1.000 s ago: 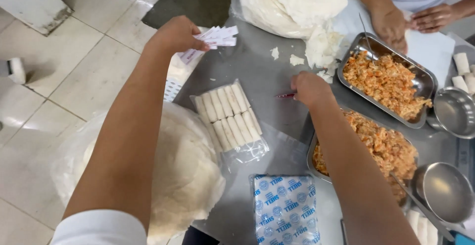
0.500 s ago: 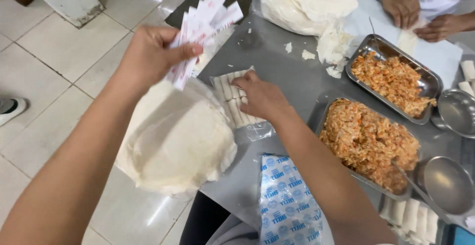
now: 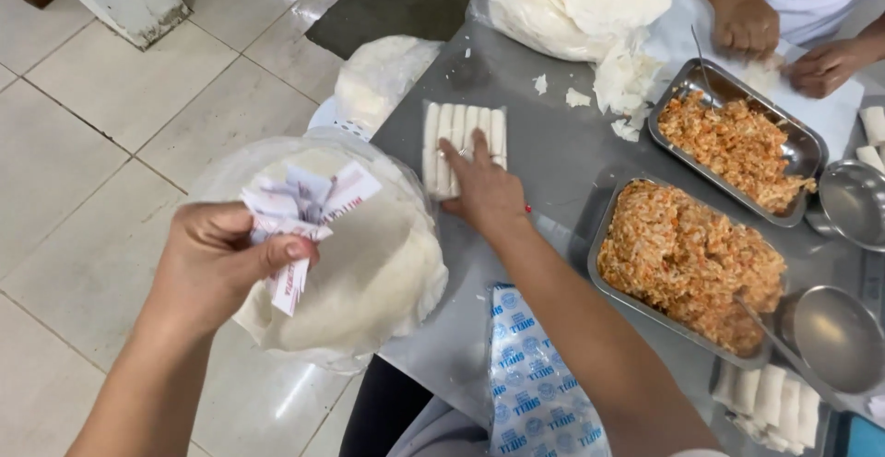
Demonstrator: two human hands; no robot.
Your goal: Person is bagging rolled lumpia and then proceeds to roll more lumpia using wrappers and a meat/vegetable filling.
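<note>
The left hand (image 3: pixel 217 259) is gripping a crumpled bunch of paper slips (image 3: pixel 300 213), holding it above a bagged stack of round wrappers (image 3: pixel 378 273) at the near left edge of the tabletop (image 3: pixel 553 157). The right hand (image 3: pixel 484 189) is lying flat, fingers spread, pressing on a row of white rolls (image 3: pixel 461 143) on the tabletop. To the right, two metal trays of orange filling (image 3: pixel 691 263) are sitting side by side. At the far right, another person's hands (image 3: pixel 747 23) are working over a white sheet.

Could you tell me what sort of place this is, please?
Probably a food-preparation workspace: rectangular metal trays of orange minced filling, a row of white rolled wrappers under the right hand, and round white wrapper stacks.
</note>
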